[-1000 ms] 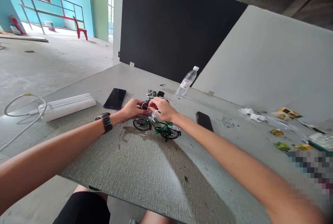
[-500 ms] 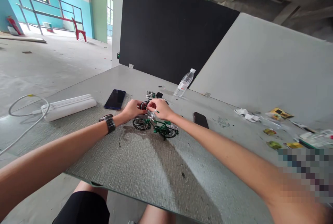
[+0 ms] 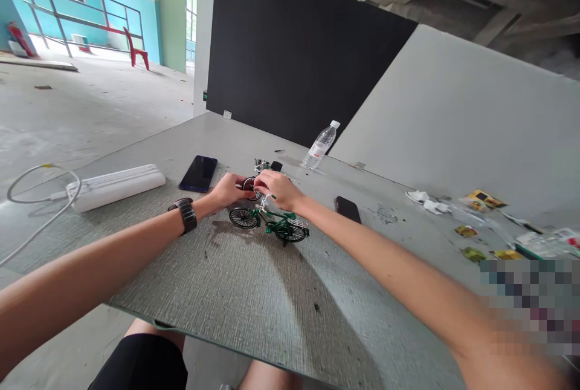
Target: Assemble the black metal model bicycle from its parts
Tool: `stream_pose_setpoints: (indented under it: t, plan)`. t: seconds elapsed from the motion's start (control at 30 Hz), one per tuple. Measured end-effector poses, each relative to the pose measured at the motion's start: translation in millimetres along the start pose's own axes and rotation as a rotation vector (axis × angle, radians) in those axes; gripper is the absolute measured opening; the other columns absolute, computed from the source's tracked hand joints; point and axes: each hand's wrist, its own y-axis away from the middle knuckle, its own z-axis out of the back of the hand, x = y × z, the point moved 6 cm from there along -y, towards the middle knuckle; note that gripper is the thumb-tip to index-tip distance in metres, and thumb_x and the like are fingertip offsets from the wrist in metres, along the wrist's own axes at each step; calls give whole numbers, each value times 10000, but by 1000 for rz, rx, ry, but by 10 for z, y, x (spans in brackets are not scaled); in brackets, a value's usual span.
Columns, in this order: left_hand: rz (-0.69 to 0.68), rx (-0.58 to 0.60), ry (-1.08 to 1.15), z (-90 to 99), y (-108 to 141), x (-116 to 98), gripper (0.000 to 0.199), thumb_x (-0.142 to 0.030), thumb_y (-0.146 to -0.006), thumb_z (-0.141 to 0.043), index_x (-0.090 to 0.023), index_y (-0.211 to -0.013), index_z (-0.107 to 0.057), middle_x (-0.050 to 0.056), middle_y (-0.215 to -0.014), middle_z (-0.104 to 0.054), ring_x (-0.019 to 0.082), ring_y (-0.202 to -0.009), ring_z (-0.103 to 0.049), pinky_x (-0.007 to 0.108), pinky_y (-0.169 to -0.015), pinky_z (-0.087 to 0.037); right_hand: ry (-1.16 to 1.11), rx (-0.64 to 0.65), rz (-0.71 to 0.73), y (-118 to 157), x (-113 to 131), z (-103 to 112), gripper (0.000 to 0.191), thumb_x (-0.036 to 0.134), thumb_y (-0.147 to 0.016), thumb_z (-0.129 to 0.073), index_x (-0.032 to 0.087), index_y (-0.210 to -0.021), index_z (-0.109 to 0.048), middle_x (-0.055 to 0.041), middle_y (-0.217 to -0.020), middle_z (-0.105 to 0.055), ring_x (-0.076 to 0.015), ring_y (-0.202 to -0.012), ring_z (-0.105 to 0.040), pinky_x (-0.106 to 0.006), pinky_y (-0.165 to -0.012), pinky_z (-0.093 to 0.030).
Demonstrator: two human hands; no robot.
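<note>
Two toy bicycles stand on the grey table. The nearer, a green toy bicycle (image 3: 272, 225) with black wheels and silver handlebars, stands upright just in front of my hands. Behind it is a second toy bicycle (image 3: 251, 185), partly covered by my right hand. My left hand (image 3: 229, 190) pinches its front wheel from the left. My right hand (image 3: 277, 187) is bent over the same bicycle, its fingers closed together at the front part; what exactly the fingertips grip is hidden.
A dark phone (image 3: 198, 173) and a white power strip (image 3: 118, 187) with a cable lie on the left. Behind stands a water bottle (image 3: 320, 146). Another black phone (image 3: 347, 210) lies to the right. Wrappers and tissues (image 3: 428, 201) are scattered further right. A black-and-grey panel (image 3: 308, 45) borders the back.
The view has shifted slightly. My right hand's fingers have turned a little downward over the rear bicycle, while my left hand keeps its hold. The green bicycle stays in place.
</note>
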Motion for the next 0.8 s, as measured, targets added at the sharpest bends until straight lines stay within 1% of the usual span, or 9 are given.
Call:
stream_pose_setpoints:
  t: [0.23,0.3,0.37,0.47,0.57,0.67,0.8]
  plan:
    - [-9,22,-10,-12,-4,12,270,-285,-686,-788,-136,-909,-756,56,-825,-728,150,-702,-620,273,-665,-488,199,68,262,11,67,-2,266,149,-1016,-397,167,-965,-658,-105,-999,-651,-209,-929,-558,-393,-860,-464]
    - [-19,22,-26,-14,2,3,257,-277,-692,-779,-133,-903,-752,53,-823,-726,149,-702,-618,270,-663,-484,203,71,299,15,64,-3,259,125,-1006,-408,171,-970,-660,-103,-1013,-654,-211,-951,-564,-400,-877,-466]
    - [-28,19,-30,-16,15,-11,267,-282,-702,-779,-132,-921,-754,51,-829,-726,147,-703,-616,270,-667,-481,156,43,262,21,44,16,218,143,-999,-446,170,-970,-660,-104,-1010,-653,-214,-948,-571,-397,-867,-471]
    - [-33,19,-6,-22,37,-33,316,-319,-714,-792,-135,-969,-760,47,-836,-727,147,-711,-615,274,-678,-481,21,-12,133,47,8,51,159,193,-986,-501,169,-977,-658,-101,-997,-653,-210,-913,-580,-381,-834,-481]
    - [-34,27,14,-32,49,-57,343,-334,-705,-803,-136,-982,-761,43,-837,-727,150,-719,-616,277,-685,-484,-80,-44,44,79,-6,52,136,195,-963,-525,177,-964,-659,-91,-995,-656,-202,-910,-589,-369,-839,-477]
    - [-14,26,18,-32,51,-67,327,-316,-693,-806,-139,-964,-762,35,-821,-722,147,-710,-613,270,-671,-477,-138,-83,-1,92,-28,42,110,208,-947,-553,179,-935,-658,-82,-974,-661,-195,-893,-595,-355,-819,-472]
    - [-5,24,42,-32,55,-73,314,-302,-687,-814,-146,-955,-765,29,-815,-720,141,-707,-617,269,-682,-480,-175,-112,12,91,-33,35,113,224,-954,-559,176,-912,-653,-76,-948,-661,-188,-868,-599,-337,-797,-468]
